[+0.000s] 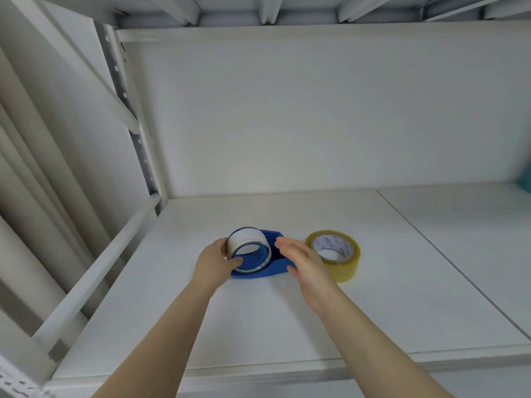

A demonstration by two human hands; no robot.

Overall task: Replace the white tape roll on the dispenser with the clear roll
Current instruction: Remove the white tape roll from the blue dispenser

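We have our left hand wrapped on the white tape roll, thumb curled over its near rim and the other fingers hidden behind its far left side, so it pinches the roll across its width while the roll sits on the blue dispenser. Our right hand is flat and free, fingers straight and close together, their tips just beside the dispenser's right end; whether they touch the plastic we cannot tell. The clear roll lies on its side just beyond the back of that right hand, on the white shelf. We judge the white roll to be light and stiff, a cardboard core under wound tape, so it should take a firm squeeze on the outer band without deforming; the smooth face may slip, so a grip across both rims, as the left hand has it, seems best. The dispenser looks like thin rigid plastic, light enough to lift with the roll unless the right hand pins it down near the cutter end, where a blade may be, though we cannot see one. The clear roll looks fuller and somewhat heavier, glossy, best taken through its core. Counting: one white roll, one clear roll, one dispenser, two hands.
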